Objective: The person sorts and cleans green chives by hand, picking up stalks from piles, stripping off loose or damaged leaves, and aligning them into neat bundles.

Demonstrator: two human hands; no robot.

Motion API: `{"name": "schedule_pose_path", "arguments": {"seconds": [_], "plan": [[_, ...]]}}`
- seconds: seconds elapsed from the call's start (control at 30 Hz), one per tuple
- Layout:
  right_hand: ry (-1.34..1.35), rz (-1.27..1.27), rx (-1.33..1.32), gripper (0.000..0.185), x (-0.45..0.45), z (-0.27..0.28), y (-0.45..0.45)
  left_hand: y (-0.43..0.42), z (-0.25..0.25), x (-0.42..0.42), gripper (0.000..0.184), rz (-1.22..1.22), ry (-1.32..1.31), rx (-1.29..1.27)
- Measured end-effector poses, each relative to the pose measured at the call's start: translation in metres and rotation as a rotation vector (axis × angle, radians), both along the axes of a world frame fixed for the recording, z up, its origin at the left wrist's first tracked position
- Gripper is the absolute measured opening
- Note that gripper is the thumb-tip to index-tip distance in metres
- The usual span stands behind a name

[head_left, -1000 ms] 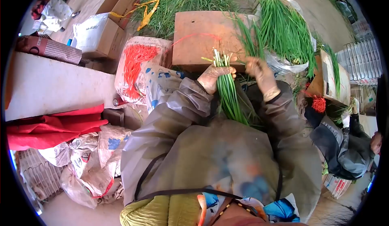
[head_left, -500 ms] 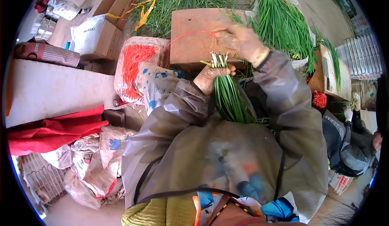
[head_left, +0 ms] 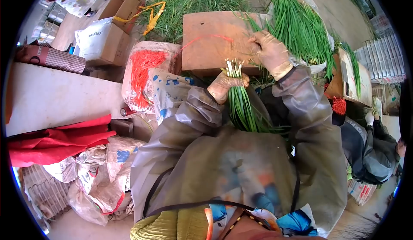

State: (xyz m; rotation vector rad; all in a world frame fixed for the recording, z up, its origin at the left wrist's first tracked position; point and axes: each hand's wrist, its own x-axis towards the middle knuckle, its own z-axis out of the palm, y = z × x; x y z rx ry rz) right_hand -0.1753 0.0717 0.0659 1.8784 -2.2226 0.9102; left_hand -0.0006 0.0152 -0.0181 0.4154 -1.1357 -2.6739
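My gloved left hand (head_left: 223, 86) is closed around a bunch of chives (head_left: 241, 109). Their pale cut ends point up above the fist, and the green leaves hang down in front of my smock. My gloved right hand (head_left: 272, 53) is over the right side of a brown board (head_left: 202, 53), fingers curled in; whatever they may pinch is too small to make out. A red tie strip (head_left: 211, 37) lies across the board, its end short of the right hand. More red strips (head_left: 145, 70) are heaped on a sack to the left.
A big pile of chives (head_left: 297, 27) lies at the back right, and loose greens (head_left: 198, 3) cover the floor behind the board. Cardboard boxes (head_left: 114, 42) stand at the back left. A co-worker (head_left: 374, 149) sits at the far right. Red cloth (head_left: 64, 139) lies at the left.
My right hand has moved right and toward me, away from the red strip's end. The strip now lies lower on the board. The left hand keeps its hold on the chives.
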Motion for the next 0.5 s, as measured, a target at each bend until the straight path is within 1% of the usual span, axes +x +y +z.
{"name": "schedule_pose_path", "arguments": {"seconds": [0.07, 0.1, 0.13, 0.2, 0.23, 0.3, 0.33, 0.4, 0.43, 0.47, 0.5], "plan": [[-0.271, 0.163, 0.142, 0.017, 0.017, 0.009, 0.008, 0.0, 0.0, 0.0, 0.023, 0.014, -0.011, 0.005], [-0.228, 0.208, 0.328, 0.021, 0.027, 0.017, 0.01, 0.0, -0.001, -0.002, 0.022, 0.046, -0.005, 0.002], [0.032, 0.273, 0.175, 0.023, 0.031, 0.005, 0.01, -0.001, -0.001, -0.002, 0.022, 0.043, -0.007, -0.005], [0.152, 0.241, 0.224, 0.019, 0.038, -0.004, 0.008, 0.0, -0.002, -0.002, 0.021, 0.032, 0.105, -0.018], [0.149, 0.238, 0.222, 0.019, 0.038, -0.008, 0.007, 0.0, -0.004, -0.001, 0.02, 0.031, 0.089, -0.004], [0.469, 0.266, 0.223, 0.016, 0.036, -0.012, 0.005, 0.001, -0.007, -0.001, 0.021, 0.029, 0.047, 0.006], [0.463, 0.259, 0.221, 0.016, 0.035, -0.013, 0.005, 0.001, -0.008, 0.0, 0.021, 0.028, 0.008, 0.016], [0.645, 0.183, 0.103, 0.015, 0.032, -0.012, 0.006, 0.001, -0.007, 0.001, 0.023, 0.0, -0.001, 0.01], [0.579, 0.129, 0.103, 0.016, 0.021, -0.013, 0.001, 0.0, -0.005, 0.001, 0.024, -0.018, -0.003, 0.007], [0.586, -0.005, 0.088, 0.015, 0.01, -0.011, -0.001, 0.0, -0.003, 0.001, 0.024, -0.023, -0.004, 0.005], [0.559, -0.051, 0.105, 0.018, -0.008, -0.015, -0.005, 0.001, -0.001, 0.002, 0.025, -0.019, -0.016, 0.041]]}}
